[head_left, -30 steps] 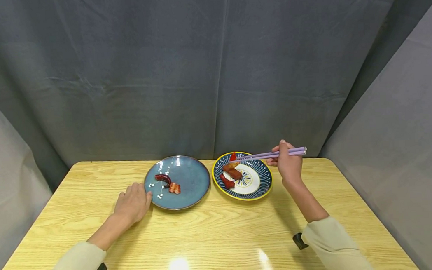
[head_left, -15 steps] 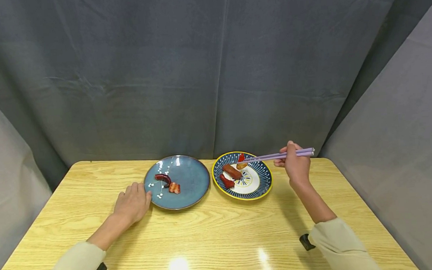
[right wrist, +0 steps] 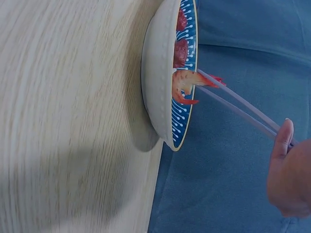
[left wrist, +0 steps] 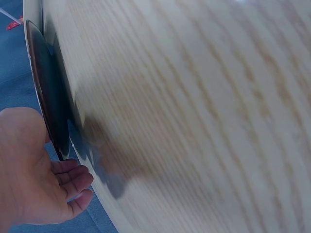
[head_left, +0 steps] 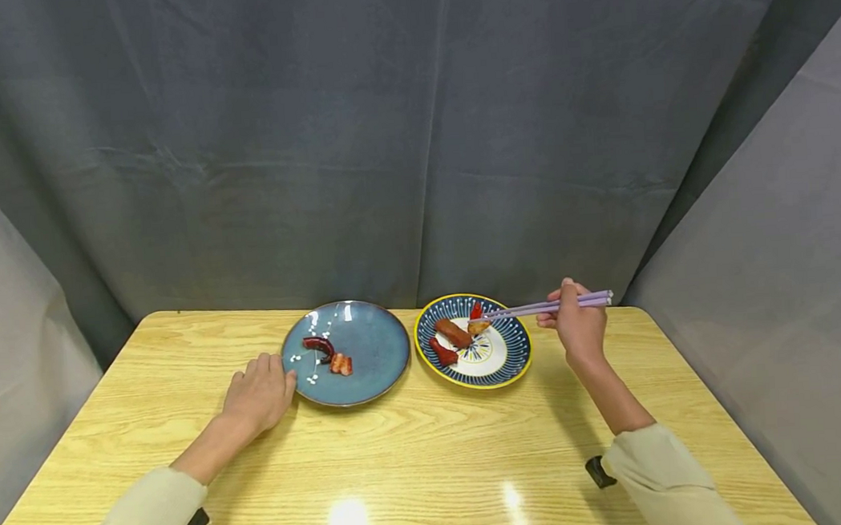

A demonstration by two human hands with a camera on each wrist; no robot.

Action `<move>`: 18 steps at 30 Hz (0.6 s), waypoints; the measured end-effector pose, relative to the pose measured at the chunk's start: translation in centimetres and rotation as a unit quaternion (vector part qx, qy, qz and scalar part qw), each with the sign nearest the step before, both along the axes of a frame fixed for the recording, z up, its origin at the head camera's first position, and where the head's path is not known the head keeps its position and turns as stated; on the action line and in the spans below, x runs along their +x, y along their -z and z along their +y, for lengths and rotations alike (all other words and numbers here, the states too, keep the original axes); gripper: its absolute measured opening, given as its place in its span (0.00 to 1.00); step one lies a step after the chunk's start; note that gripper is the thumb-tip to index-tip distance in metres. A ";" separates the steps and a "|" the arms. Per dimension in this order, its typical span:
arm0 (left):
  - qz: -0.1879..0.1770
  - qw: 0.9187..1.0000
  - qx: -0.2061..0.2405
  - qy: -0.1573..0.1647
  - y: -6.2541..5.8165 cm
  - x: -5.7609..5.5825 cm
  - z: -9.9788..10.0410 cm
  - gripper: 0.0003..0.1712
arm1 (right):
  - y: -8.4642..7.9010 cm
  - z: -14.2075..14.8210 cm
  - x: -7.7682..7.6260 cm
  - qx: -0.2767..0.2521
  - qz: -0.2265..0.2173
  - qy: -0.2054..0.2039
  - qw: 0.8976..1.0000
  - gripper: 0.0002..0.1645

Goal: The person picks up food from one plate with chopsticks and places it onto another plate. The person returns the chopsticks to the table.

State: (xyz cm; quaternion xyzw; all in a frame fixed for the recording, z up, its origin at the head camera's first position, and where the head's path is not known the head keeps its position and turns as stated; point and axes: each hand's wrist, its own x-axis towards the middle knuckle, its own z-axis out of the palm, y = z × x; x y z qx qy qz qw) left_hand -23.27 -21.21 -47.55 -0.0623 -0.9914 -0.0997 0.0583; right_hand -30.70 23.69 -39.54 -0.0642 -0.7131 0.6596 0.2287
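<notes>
My right hand (head_left: 582, 325) holds a pair of lilac chopsticks (head_left: 546, 307) over the patterned bowl (head_left: 517, 365) with a yellow rim. The chopstick tips are around a shrimp (right wrist: 187, 83) with a red tail, low over the bowl's far side; whether it touches the bowl I cannot tell. Beside it in the bowl lie a brown oblong food piece (head_left: 454, 333) and a red one (head_left: 444, 351). My left hand (head_left: 258, 393) grips the left edge of a blue plate (head_left: 375, 353), thumb at the rim and fingers curled by it.
On the blue plate lie a dark red curved food piece (head_left: 317, 346) and a small striped meat piece (head_left: 341, 364). Both dishes stand near the back edge of the wooden table (head_left: 404, 464). A grey curtain (head_left: 314, 181) hangs directly behind.
The right hand and chopsticks have moved right, drawing the shrimp away from the brown piece toward the bowl's far middle, then slightly nearer. The left hand stays at the plate.
</notes>
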 end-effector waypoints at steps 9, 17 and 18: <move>-0.003 1.000 0.000 -0.002 -0.1 -0.1 0.0 0.18 | 0.9 -0.4 -0.9 0.024 -0.007 0.008 1.000 0.28; -0.006 1.000 0.001 -0.002 -0.1 0.1 0.1 0.19 | 1.4 -0.9 -1.3 0.038 -0.007 0.017 0.999 0.28; -0.007 1.000 0.001 -0.002 -0.1 0.1 0.1 0.19 | 1.5 -1.0 -1.4 0.038 -0.005 0.017 0.999 0.28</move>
